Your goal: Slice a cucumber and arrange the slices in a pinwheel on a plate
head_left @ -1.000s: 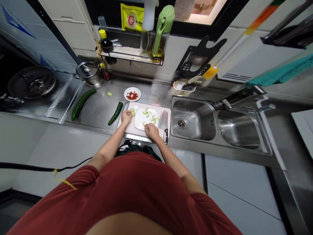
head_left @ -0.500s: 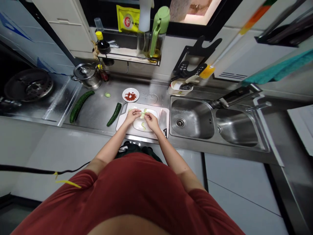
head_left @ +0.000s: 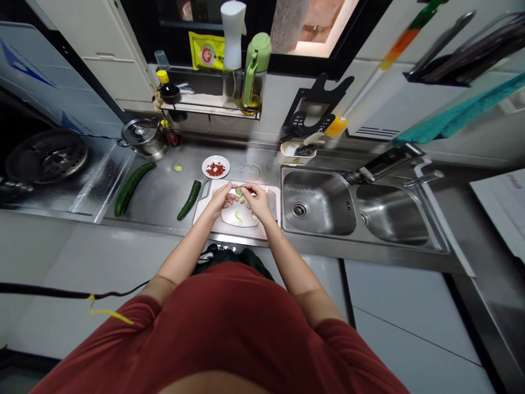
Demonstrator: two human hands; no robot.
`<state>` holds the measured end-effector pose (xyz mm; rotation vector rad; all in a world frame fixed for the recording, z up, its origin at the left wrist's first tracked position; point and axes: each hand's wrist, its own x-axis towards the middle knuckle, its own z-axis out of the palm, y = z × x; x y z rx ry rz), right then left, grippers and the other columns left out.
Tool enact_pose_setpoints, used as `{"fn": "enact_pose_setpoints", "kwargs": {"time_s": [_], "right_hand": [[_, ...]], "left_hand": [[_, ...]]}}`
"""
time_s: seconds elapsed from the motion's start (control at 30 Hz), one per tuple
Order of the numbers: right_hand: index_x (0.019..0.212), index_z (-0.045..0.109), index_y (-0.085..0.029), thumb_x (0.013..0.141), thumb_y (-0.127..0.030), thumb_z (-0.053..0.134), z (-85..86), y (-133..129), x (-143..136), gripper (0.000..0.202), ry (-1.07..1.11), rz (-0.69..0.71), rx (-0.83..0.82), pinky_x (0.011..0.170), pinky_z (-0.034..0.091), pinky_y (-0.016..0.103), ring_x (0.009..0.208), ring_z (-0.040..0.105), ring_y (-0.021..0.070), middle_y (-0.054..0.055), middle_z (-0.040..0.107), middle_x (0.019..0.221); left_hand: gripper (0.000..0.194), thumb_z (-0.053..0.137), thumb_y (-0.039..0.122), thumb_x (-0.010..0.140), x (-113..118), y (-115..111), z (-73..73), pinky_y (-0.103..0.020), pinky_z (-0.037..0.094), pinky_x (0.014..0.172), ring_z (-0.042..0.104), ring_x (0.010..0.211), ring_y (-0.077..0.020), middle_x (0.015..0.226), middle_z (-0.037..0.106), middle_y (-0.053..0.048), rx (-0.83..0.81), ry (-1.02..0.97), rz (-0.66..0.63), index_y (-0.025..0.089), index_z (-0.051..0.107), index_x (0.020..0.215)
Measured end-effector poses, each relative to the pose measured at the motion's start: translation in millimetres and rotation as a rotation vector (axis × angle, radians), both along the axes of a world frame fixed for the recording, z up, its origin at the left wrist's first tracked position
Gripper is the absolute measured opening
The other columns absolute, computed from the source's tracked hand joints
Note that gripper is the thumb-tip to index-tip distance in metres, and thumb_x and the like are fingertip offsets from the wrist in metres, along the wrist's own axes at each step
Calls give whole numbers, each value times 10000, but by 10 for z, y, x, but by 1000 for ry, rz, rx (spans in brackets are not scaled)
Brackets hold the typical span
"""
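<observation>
Pale green cucumber slices (head_left: pixel 238 191) sit between the fingertips of the person's 2 hands, over the far part of a white squarish plate (head_left: pixel 251 220). The right hand (head_left: pixel 257 200) has its thumb and fingers pinched narrow on these slices; the left hand (head_left: pixel 222 199) is half curled with its fingertips close against them, and I cannot tell whether it grips any. Cut crescents (head_left: pixel 238 216) lie on the near half of the plate, which rests on a pale cutting board (head_left: pixel 204 220). Just right of the right hand, a broad knife blade (head_left: pixel 272 198) lies on the board.

Left of the board, a cut length of cucumber (head_left: pixel 189 200) lies on the steel counter (head_left: pixel 164 189); farther left is a longer, curved cucumber (head_left: pixel 133 189). Behind the board, a round white dish (head_left: pixel 204 166) holds chopped red bits (head_left: pixel 216 169).
</observation>
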<state>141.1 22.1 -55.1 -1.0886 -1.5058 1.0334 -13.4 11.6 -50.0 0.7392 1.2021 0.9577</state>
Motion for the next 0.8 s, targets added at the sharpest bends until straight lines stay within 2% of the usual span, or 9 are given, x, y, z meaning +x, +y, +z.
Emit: {"fn": "enact_pose_setpoints", "kwargs": {"time_s": [0.2, 0.37, 0.53, 0.8], "right_hand": [[936, 708, -216, 889, -487, 559, 305, -46, 85, 313, -54, -23, 141, 682, 465, 254, 842, 579, 158, 37, 649, 897], [987, 717, -231, 907, -501, 550, 470, -75, 134, 328, -116, 30, 232, 642, 452, 245, 852, 562, 153, 40, 600, 913], [995, 718, -234, 913, -473, 562, 499, -103, 141, 297, -127, 26, 285, 645, 456, 259, 864, 566, 165, 44, 588, 908], [965, 697, -257, 930, -425, 552, 615, -139, 158, 225, -246, -5, 391, 802, 463, 353, 930, 556, 212, 50, 610, 914]], "left_hand": [[585, 670, 624, 723, 41, -39, 326, -141, 199, 386, 505, 498, -63, 659, 602, -11, -34, -268, -77, 198, 597, 1118], [548, 753, 472, 683, 70, -32, 557, -137, 247, 390, 513, 527, -56, 725, 606, 5, 32, -259, -65, 211, 592, 1137], [601, 792, 324, 614, 91, -38, 618, -137, 211, 397, 488, 533, -43, 702, 559, 41, 145, -176, -3, 220, 570, 1163], [583, 777, 308, 632, 93, -71, 692, -167, 310, 451, 494, 544, -51, 723, 579, 42, 338, -30, 91, 235, 574, 1174]]}}
